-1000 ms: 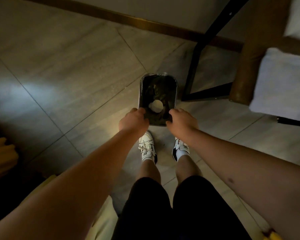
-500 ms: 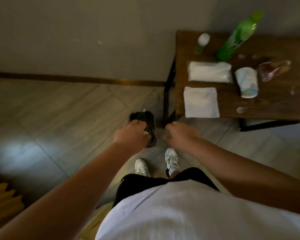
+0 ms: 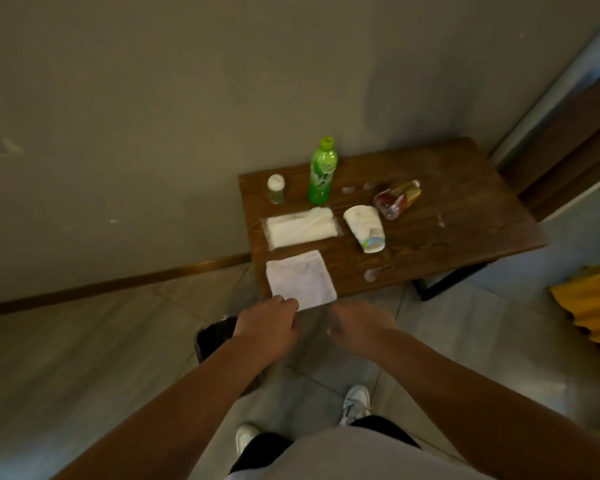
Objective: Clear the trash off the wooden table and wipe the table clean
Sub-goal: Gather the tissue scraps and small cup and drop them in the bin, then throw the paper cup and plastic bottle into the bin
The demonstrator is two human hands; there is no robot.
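The wooden table [image 3: 458, 209] stands against the wall. On it are a green bottle [image 3: 322, 171], a small white-capped bottle [image 3: 276, 188], a tissue pack [image 3: 302, 227], a folded white cloth [image 3: 300, 279] at the near left corner, a tipped paper cup [image 3: 365, 227], a crumpled snack wrapper [image 3: 397, 198] and small scraps [image 3: 371, 274]. The black trash bin [image 3: 213, 336] sits on the floor under my left forearm. My left hand [image 3: 269, 325] hovers just below the cloth, fingers curled, holding nothing. My right hand [image 3: 359, 328], blurred, is open beside it.
A yellow ribbed object [image 3: 591, 308] lies on the floor to the right. A dark wooden door frame [image 3: 568, 133] rises at the far right. My shoes [image 3: 355, 403] stand on grey floor tiles in front of the table.
My hands have let go of the bin and risen toward the table's near edge. The view has tilted up, so the whole tabletop shows.
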